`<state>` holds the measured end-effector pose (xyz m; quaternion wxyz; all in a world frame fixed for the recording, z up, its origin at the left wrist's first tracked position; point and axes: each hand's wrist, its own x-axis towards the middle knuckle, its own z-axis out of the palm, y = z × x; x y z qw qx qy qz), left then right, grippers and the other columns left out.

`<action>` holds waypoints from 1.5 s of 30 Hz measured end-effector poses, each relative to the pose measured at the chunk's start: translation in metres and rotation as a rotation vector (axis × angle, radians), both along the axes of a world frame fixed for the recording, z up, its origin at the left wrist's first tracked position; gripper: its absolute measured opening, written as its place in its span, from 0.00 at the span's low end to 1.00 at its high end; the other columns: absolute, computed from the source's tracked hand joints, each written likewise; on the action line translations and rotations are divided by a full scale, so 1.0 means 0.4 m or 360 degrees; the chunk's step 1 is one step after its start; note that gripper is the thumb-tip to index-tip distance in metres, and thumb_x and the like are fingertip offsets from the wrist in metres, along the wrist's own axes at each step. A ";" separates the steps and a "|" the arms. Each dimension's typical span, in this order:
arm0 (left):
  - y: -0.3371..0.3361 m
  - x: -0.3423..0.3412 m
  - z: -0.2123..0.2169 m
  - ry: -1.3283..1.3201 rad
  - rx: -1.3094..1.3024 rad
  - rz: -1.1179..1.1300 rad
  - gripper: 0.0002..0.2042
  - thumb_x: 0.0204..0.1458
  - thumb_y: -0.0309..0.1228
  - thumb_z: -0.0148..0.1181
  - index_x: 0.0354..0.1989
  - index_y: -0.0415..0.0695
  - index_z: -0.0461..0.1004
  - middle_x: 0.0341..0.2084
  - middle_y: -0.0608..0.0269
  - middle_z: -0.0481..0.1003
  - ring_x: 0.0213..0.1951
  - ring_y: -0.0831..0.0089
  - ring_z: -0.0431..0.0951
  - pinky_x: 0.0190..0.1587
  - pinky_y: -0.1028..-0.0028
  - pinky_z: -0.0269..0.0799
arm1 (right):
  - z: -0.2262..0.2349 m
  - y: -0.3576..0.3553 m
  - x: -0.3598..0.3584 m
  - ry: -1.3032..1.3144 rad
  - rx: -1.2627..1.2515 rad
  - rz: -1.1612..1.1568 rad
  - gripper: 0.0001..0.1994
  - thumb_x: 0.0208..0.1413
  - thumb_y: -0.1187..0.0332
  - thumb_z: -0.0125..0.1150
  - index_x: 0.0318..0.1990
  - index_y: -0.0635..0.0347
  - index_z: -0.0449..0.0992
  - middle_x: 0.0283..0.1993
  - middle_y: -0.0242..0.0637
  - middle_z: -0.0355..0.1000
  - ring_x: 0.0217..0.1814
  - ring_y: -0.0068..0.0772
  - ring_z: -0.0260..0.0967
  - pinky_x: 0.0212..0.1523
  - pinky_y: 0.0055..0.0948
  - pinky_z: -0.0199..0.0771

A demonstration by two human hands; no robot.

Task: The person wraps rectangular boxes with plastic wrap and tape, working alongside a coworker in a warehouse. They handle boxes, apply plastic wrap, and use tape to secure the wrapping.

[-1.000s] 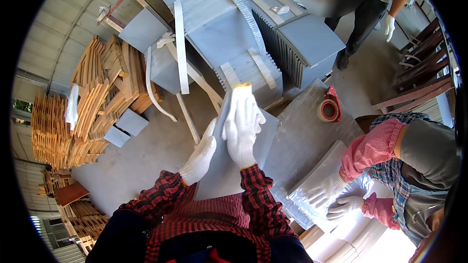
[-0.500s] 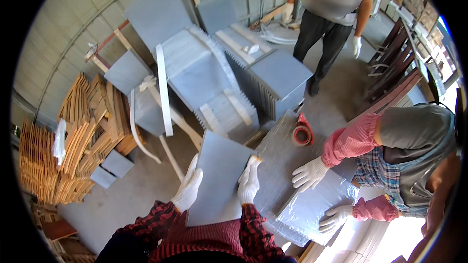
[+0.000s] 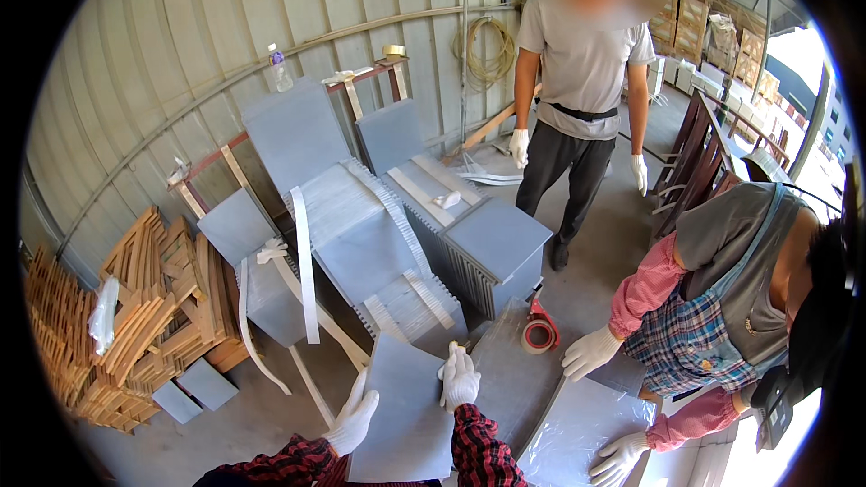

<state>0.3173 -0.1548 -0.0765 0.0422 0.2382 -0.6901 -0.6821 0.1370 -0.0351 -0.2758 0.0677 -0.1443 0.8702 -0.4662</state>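
A flat grey rectangular slab [image 3: 404,410] is held between my two white-gloved hands, close in front of me. My left hand [image 3: 354,419] lies along its left edge, fingers extended and pressed to the side. Around the right edge, near the far corner, my right hand [image 3: 461,382] is closed. To the right of the slab is a plastic-wrapped grey stack [image 3: 505,353] bearing a red tape dispenser [image 3: 541,332]. A co-worker's two gloved hands [image 3: 591,352] rest on a film-covered grey slab [image 3: 577,424] beside it.
Rows of grey slabs [image 3: 361,225] lean on racks ahead, with white strips [image 3: 305,266] hanging down. Wooden frames [image 3: 153,298] are piled at the left. Another person [image 3: 582,108] stands at the far right of the slabs. Dark metal racks [image 3: 699,158] stand beyond.
My view has tilted upward, so more of the wall and the standing person shows. The slab stays between my hands. The co-worker's nearer body has leaned slightly; the hands remain on the film-covered slab.
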 end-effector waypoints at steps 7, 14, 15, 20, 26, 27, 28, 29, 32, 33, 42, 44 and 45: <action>0.032 0.030 -0.044 -0.0036 -0.0063 0.0085 0.31 0.69 0.31 0.41 0.75 0.34 0.36 0.73 0.48 0.47 0.74 0.64 0.46 0.73 0.70 0.41 | -0.128 0.082 0.218 0.0350 -0.0020 -0.0222 0.23 0.70 0.59 0.39 0.68 0.51 0.66 0.54 0.44 0.75 0.35 0.39 0.76 0.46 0.35 0.72; 0.054 0.027 -0.076 0.0081 -0.0076 0.0050 0.30 0.70 0.34 0.40 0.74 0.34 0.38 0.72 0.48 0.48 0.73 0.64 0.46 0.73 0.68 0.40 | -0.104 0.171 0.498 0.0040 -0.0025 -0.0289 0.24 0.67 0.60 0.45 0.68 0.55 0.65 0.60 0.51 0.71 0.51 0.48 0.73 0.53 0.41 0.69; 0.058 0.026 -0.076 0.0106 -0.0085 0.0037 0.30 0.70 0.35 0.39 0.74 0.35 0.39 0.72 0.49 0.49 0.73 0.64 0.47 0.73 0.68 0.40 | -0.080 0.169 0.515 -0.0092 -0.0112 -0.0279 0.25 0.66 0.59 0.48 0.68 0.57 0.65 0.63 0.53 0.69 0.54 0.48 0.70 0.57 0.39 0.64; 0.055 0.027 -0.098 0.0358 0.0243 0.0022 0.28 0.70 0.39 0.38 0.74 0.41 0.43 0.69 0.53 0.54 0.69 0.66 0.53 0.72 0.67 0.46 | 0.186 0.077 0.534 0.0328 -0.0080 0.0032 0.25 0.59 0.60 0.55 0.65 0.51 0.71 0.64 0.44 0.67 0.48 0.52 0.70 0.54 0.43 0.68; 0.060 0.023 -0.093 0.0117 0.0606 0.0283 0.30 0.70 0.45 0.38 0.75 0.44 0.44 0.64 0.56 0.60 0.64 0.66 0.62 0.69 0.66 0.53 | 0.250 0.023 0.495 0.0563 -0.0220 0.0329 0.26 0.55 0.58 0.60 0.63 0.49 0.72 0.63 0.42 0.68 0.47 0.45 0.70 0.50 0.42 0.68; 0.060 0.021 -0.099 0.0140 0.0588 0.0261 0.30 0.70 0.44 0.39 0.75 0.44 0.43 0.65 0.55 0.59 0.64 0.66 0.61 0.69 0.66 0.53 | 0.240 0.024 0.483 0.0575 -0.0208 0.0360 0.26 0.55 0.58 0.60 0.63 0.49 0.72 0.62 0.42 0.69 0.47 0.45 0.70 0.50 0.42 0.68; 0.051 0.025 -0.106 0.0162 0.0557 0.0237 0.30 0.70 0.43 0.40 0.75 0.44 0.42 0.66 0.55 0.58 0.65 0.66 0.61 0.69 0.66 0.53 | 0.243 0.016 0.464 0.0586 -0.0208 0.0387 0.26 0.55 0.58 0.60 0.63 0.50 0.72 0.62 0.43 0.69 0.47 0.44 0.70 0.50 0.42 0.68; 0.043 0.032 -0.112 0.0179 0.0530 0.0211 0.31 0.70 0.42 0.41 0.75 0.44 0.41 0.67 0.55 0.57 0.65 0.66 0.60 0.69 0.66 0.53 | 0.254 0.006 0.437 0.0538 -0.0251 0.0373 0.24 0.58 0.63 0.57 0.64 0.52 0.71 0.62 0.43 0.67 0.56 0.45 0.67 0.53 0.41 0.63; 0.023 0.020 -0.118 0.0266 0.0191 0.0002 0.33 0.68 0.36 0.44 0.75 0.39 0.37 0.71 0.54 0.51 0.71 0.66 0.52 0.72 0.67 0.47 | 0.220 -0.017 0.308 0.0530 -0.0083 0.0167 0.23 0.65 0.58 0.48 0.66 0.50 0.69 0.63 0.44 0.67 0.56 0.49 0.67 0.54 0.42 0.63; 0.024 0.028 -0.088 0.0226 0.0047 -0.0012 0.33 0.68 0.35 0.45 0.75 0.39 0.37 0.71 0.54 0.50 0.71 0.66 0.51 0.72 0.67 0.46 | 0.171 -0.042 0.265 0.0508 -0.0018 0.0070 0.23 0.67 0.56 0.44 0.67 0.49 0.67 0.63 0.45 0.67 0.55 0.51 0.67 0.54 0.43 0.63; 0.055 0.014 -0.076 0.0197 0.0188 0.0012 0.35 0.64 0.26 0.48 0.75 0.37 0.38 0.73 0.53 0.49 0.72 0.67 0.49 0.72 0.69 0.44 | -0.157 0.151 0.407 -0.0054 -0.0042 -0.0355 0.21 0.70 0.56 0.41 0.65 0.49 0.70 0.59 0.47 0.73 0.50 0.49 0.73 0.52 0.45 0.68; 0.052 0.023 -0.086 0.0235 0.0138 0.0007 0.35 0.65 0.27 0.49 0.75 0.38 0.38 0.72 0.52 0.50 0.71 0.67 0.52 0.71 0.70 0.47 | -0.075 0.169 0.496 -0.0624 -0.0675 -0.0548 0.17 0.68 0.62 0.50 0.57 0.58 0.76 0.48 0.50 0.77 0.40 0.44 0.76 0.42 0.37 0.75; 0.048 0.027 -0.090 0.0235 0.0159 0.0017 0.35 0.65 0.27 0.49 0.75 0.38 0.38 0.72 0.52 0.50 0.70 0.67 0.53 0.71 0.70 0.48 | -0.076 0.179 0.531 -0.0593 -0.0598 -0.0571 0.17 0.68 0.62 0.50 0.57 0.60 0.76 0.46 0.50 0.77 0.39 0.43 0.76 0.42 0.35 0.75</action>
